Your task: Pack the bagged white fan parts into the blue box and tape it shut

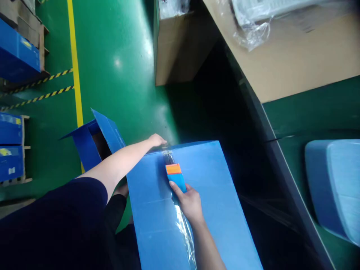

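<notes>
A large blue cardboard box (152,210) stands in front of me, with a shiny strip of clear packing tape (184,228) running along the middle of its top. My right hand (191,202) is closed around a blue tape dispenser (176,180) with an orange front end, held low over the strip near the box's far edge. At that far edge, beside the tape, rests my left hand (156,140). Its visible fingers are stretched out; the rest drop out of sight behind the edge.
An open blue box (91,144) with raised flaps sits on the green floor to the left. A brown carton (176,52) stands ahead. Along the right runs a table (303,63) bearing plastic-wrapped items, with a blue-wrapped block (334,183) nearer. Blue boxes (18,52) on pallets line the far left.
</notes>
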`<control>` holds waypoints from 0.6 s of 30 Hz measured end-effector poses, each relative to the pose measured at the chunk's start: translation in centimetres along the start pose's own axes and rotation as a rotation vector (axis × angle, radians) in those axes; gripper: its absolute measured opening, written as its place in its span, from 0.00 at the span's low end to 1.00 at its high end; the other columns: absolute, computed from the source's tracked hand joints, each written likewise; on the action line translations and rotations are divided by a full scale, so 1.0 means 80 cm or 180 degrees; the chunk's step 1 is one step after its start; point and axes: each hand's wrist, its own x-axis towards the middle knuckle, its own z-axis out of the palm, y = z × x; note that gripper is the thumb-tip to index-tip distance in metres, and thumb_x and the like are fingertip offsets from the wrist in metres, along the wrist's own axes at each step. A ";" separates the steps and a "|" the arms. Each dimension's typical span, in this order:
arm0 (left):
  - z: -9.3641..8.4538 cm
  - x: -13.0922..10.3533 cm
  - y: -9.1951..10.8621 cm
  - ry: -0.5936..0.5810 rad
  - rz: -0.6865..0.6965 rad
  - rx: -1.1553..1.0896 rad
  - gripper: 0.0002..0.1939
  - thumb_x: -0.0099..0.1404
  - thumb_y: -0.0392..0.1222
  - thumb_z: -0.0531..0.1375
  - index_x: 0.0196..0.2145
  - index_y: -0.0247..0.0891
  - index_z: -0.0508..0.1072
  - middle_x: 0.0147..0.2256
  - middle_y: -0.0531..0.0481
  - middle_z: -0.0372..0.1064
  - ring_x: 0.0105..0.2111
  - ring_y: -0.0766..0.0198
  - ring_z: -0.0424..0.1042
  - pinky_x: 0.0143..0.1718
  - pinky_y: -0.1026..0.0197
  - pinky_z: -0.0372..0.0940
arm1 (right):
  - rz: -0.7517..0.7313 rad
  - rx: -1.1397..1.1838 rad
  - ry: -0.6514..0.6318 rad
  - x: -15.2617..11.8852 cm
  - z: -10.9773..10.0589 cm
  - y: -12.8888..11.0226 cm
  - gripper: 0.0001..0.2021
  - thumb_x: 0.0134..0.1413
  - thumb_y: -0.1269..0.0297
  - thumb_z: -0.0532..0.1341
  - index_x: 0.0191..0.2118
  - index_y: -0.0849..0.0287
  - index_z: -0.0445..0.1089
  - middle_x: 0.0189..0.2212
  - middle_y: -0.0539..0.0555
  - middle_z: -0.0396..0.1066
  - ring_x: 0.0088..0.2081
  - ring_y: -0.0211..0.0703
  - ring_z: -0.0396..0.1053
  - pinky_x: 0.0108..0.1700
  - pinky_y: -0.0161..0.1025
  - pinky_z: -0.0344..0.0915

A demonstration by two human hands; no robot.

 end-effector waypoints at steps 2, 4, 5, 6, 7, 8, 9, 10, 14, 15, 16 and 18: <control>0.015 0.000 -0.002 -0.0054 -0.0086 0.0206 0.12 0.68 0.45 0.72 0.43 0.35 0.86 0.43 0.42 0.83 0.42 0.55 0.82 0.46 0.59 0.73 | -0.0007 0.0026 -0.0015 0.001 0.001 0.002 0.37 0.45 0.20 0.65 0.28 0.56 0.72 0.23 0.55 0.74 0.27 0.49 0.71 0.32 0.41 0.64; 0.014 -0.001 0.001 0.0048 -0.0061 0.0443 0.20 0.64 0.48 0.75 0.50 0.33 0.84 0.50 0.36 0.81 0.51 0.47 0.81 0.54 0.55 0.72 | -0.0012 0.0072 -0.0052 0.002 0.002 0.005 0.37 0.47 0.19 0.64 0.29 0.56 0.72 0.24 0.56 0.74 0.27 0.50 0.72 0.32 0.41 0.65; 0.010 -0.004 0.004 0.0143 0.0007 0.0553 0.24 0.64 0.50 0.75 0.53 0.34 0.83 0.54 0.35 0.80 0.56 0.44 0.78 0.58 0.53 0.70 | -0.0018 0.0100 -0.0072 0.003 0.002 0.007 0.37 0.48 0.19 0.64 0.29 0.56 0.72 0.24 0.56 0.75 0.27 0.50 0.72 0.31 0.41 0.65; 0.004 -0.009 0.009 0.0190 0.0110 0.0641 0.25 0.68 0.55 0.72 0.54 0.35 0.82 0.56 0.35 0.78 0.58 0.43 0.76 0.60 0.52 0.69 | -0.0028 0.0130 -0.0091 0.004 0.003 0.008 0.37 0.49 0.20 0.64 0.30 0.56 0.72 0.24 0.56 0.75 0.27 0.50 0.72 0.31 0.41 0.65; 0.000 -0.016 0.014 0.0140 0.0232 0.0684 0.26 0.73 0.61 0.65 0.53 0.35 0.82 0.56 0.36 0.79 0.59 0.44 0.76 0.61 0.52 0.68 | -0.0047 0.0169 -0.0118 0.005 0.003 0.009 0.37 0.49 0.20 0.64 0.30 0.56 0.72 0.25 0.57 0.75 0.27 0.50 0.73 0.30 0.41 0.65; -0.004 -0.026 0.020 -0.0033 0.0366 0.0684 0.31 0.77 0.67 0.55 0.51 0.35 0.83 0.54 0.37 0.80 0.57 0.46 0.77 0.60 0.53 0.69 | -0.0072 0.0220 -0.0156 0.006 0.003 0.009 0.37 0.50 0.21 0.64 0.31 0.57 0.73 0.26 0.57 0.76 0.27 0.50 0.73 0.30 0.40 0.66; -0.005 -0.038 0.025 -0.0254 0.0510 0.0674 0.39 0.79 0.71 0.46 0.51 0.36 0.83 0.52 0.38 0.81 0.55 0.48 0.78 0.57 0.54 0.70 | -0.0103 0.0286 -0.0214 0.006 0.003 0.009 0.36 0.50 0.21 0.64 0.32 0.57 0.73 0.27 0.57 0.77 0.28 0.51 0.74 0.30 0.40 0.66; -0.003 -0.052 0.029 -0.0425 0.0652 0.0699 0.44 0.79 0.74 0.39 0.52 0.36 0.82 0.51 0.39 0.81 0.53 0.48 0.79 0.55 0.55 0.71 | -0.0135 0.0364 -0.0295 0.007 0.003 0.008 0.36 0.51 0.22 0.64 0.33 0.57 0.74 0.28 0.57 0.77 0.29 0.51 0.75 0.30 0.40 0.67; 0.016 -0.103 0.037 0.0128 0.1077 0.1474 0.45 0.76 0.77 0.44 0.67 0.38 0.71 0.56 0.37 0.79 0.56 0.43 0.78 0.55 0.50 0.71 | -0.0243 0.0685 -0.0656 0.001 -0.004 0.005 0.36 0.54 0.23 0.61 0.39 0.57 0.73 0.29 0.56 0.78 0.30 0.51 0.77 0.31 0.40 0.70; 0.020 -0.111 0.037 0.0366 0.1109 0.1720 0.44 0.76 0.77 0.45 0.67 0.38 0.70 0.55 0.36 0.79 0.55 0.41 0.79 0.55 0.49 0.71 | -0.0253 0.0718 -0.0683 -0.004 -0.007 0.007 0.35 0.55 0.23 0.59 0.39 0.56 0.72 0.29 0.55 0.78 0.29 0.51 0.76 0.31 0.40 0.69; 0.023 -0.115 0.038 0.0508 0.1115 0.1915 0.44 0.76 0.77 0.44 0.65 0.37 0.71 0.53 0.35 0.80 0.54 0.41 0.79 0.54 0.49 0.71 | -0.0257 0.0718 -0.0665 -0.012 -0.011 0.012 0.35 0.57 0.23 0.58 0.39 0.56 0.72 0.28 0.55 0.77 0.29 0.50 0.75 0.30 0.40 0.69; 0.025 -0.118 0.038 0.0633 0.1104 0.2168 0.44 0.76 0.77 0.42 0.62 0.37 0.73 0.49 0.35 0.81 0.52 0.41 0.80 0.52 0.49 0.72 | -0.0248 0.0632 -0.0530 -0.036 -0.021 0.031 0.34 0.58 0.24 0.58 0.34 0.55 0.70 0.26 0.54 0.75 0.28 0.48 0.73 0.29 0.39 0.65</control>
